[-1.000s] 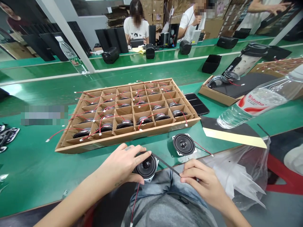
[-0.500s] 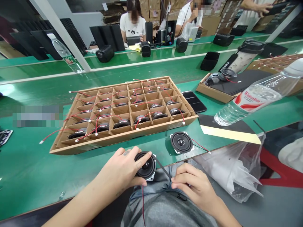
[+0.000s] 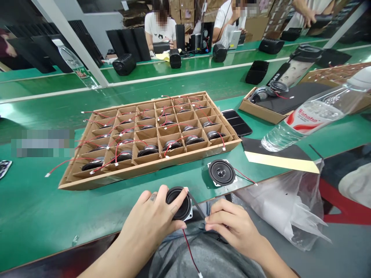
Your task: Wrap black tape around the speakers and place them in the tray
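My left hand (image 3: 156, 220) grips a round black speaker (image 3: 183, 206) with a white metal frame at the table's front edge. Its index finger presses on the upper rim, over the start of a thin black strip (image 3: 197, 205). The strip's other end is pinched between the thumb and fingers of my right hand (image 3: 224, 222), so it runs slanting between the two hands. From the held speaker a red and black wire (image 3: 191, 251) hangs over my lap. A second speaker (image 3: 222, 172) lies face up on the table, its red wire pointing right.
Beyond my hands stands a divided cardboard box (image 3: 150, 165) of speakers with red wires. To the right are a water bottle (image 3: 307, 119), a black sheet with a yellow edge (image 3: 282, 162), a phone-like black slab (image 3: 237, 122) and a plastic bag (image 3: 290, 208). Co-workers sit across the bench.
The speaker has turned slightly in my left hand, and its wire now swings toward the right. My right hand has shifted a little left, still pinching the strip.
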Action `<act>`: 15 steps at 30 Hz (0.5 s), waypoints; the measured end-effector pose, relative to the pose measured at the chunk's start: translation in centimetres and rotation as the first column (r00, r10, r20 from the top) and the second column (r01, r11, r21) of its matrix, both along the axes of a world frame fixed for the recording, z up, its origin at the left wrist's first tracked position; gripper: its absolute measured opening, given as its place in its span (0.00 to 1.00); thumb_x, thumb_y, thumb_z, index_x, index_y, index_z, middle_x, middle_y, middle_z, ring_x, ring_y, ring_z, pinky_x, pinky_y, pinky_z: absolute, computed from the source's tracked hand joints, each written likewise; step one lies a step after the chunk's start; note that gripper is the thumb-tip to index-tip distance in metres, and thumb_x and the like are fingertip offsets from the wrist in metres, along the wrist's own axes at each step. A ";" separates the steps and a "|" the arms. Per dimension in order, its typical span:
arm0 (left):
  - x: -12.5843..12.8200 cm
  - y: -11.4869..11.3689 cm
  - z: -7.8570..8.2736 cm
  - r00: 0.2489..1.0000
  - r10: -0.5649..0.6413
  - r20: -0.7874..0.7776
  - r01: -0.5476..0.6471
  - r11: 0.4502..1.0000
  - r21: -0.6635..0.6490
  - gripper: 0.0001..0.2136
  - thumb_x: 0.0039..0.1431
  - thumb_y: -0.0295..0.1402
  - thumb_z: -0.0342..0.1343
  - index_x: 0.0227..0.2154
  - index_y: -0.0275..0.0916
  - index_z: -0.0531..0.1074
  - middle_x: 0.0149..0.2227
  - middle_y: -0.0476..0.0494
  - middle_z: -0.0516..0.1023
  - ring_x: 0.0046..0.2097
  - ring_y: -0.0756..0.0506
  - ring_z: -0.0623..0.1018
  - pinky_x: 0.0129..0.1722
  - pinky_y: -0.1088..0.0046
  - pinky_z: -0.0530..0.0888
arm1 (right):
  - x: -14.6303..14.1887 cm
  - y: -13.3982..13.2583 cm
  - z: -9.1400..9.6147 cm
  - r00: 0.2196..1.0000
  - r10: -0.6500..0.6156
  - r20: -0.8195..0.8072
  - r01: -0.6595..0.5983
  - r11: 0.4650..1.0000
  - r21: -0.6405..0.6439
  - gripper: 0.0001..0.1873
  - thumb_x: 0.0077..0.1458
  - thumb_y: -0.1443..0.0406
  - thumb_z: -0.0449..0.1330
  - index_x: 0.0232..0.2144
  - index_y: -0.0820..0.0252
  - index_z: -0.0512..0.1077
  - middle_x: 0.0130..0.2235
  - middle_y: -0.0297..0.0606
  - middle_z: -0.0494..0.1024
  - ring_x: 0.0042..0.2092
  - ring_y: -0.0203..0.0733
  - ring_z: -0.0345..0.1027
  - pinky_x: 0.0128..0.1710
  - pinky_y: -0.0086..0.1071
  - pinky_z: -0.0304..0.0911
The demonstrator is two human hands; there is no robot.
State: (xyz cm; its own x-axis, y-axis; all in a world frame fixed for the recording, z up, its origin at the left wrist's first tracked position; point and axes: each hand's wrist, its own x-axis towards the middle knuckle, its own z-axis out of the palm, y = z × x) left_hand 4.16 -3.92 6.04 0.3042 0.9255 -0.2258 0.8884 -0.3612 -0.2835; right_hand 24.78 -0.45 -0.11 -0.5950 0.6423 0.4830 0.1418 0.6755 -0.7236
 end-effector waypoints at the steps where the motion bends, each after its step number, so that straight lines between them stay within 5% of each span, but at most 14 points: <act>1: 0.0 -0.2 -0.2 1.000 -0.002 0.002 0.002 1.000 0.009 0.34 0.49 0.50 0.54 0.58 0.51 0.51 0.38 0.37 0.71 0.39 0.40 0.74 0.32 0.68 0.67 | -0.1 0.0 0.0 1.000 0.007 0.001 -0.007 1.000 0.001 0.09 0.58 0.66 0.54 0.28 0.62 0.72 0.26 0.36 0.71 0.28 0.33 0.64 0.26 0.25 0.61; 5: 0.1 -0.9 -0.7 1.000 0.012 -0.006 -0.012 0.999 0.034 0.33 0.52 0.49 0.52 0.59 0.55 0.46 0.43 0.35 0.69 0.34 0.44 0.75 0.33 0.68 0.66 | -0.6 -0.1 -0.2 0.999 0.031 0.014 -0.031 0.999 0.020 0.10 0.59 0.66 0.54 0.28 0.61 0.72 0.26 0.35 0.71 0.28 0.33 0.64 0.26 0.25 0.60; 10: 0.7 -1.5 -0.9 0.996 0.066 -0.057 -0.061 0.995 0.081 0.33 0.53 0.50 0.51 0.58 0.58 0.41 0.38 0.41 0.69 0.25 0.48 0.72 0.30 0.69 0.63 | -1.1 0.2 -0.2 0.995 0.076 0.060 -0.078 0.997 0.029 0.10 0.59 0.66 0.54 0.28 0.62 0.72 0.27 0.35 0.71 0.28 0.33 0.64 0.27 0.25 0.59; 15: 1.8 -0.4 -0.7 0.987 0.155 -0.037 -0.148 0.977 0.151 0.30 0.57 0.49 0.44 0.60 0.46 0.44 0.29 0.43 0.69 0.24 0.46 0.71 0.28 0.68 0.62 | -1.8 2.6 1.1 0.997 0.010 0.073 -0.014 0.998 0.055 0.08 0.59 0.66 0.54 0.30 0.62 0.72 0.30 0.37 0.70 0.31 0.34 0.65 0.30 0.26 0.61</act>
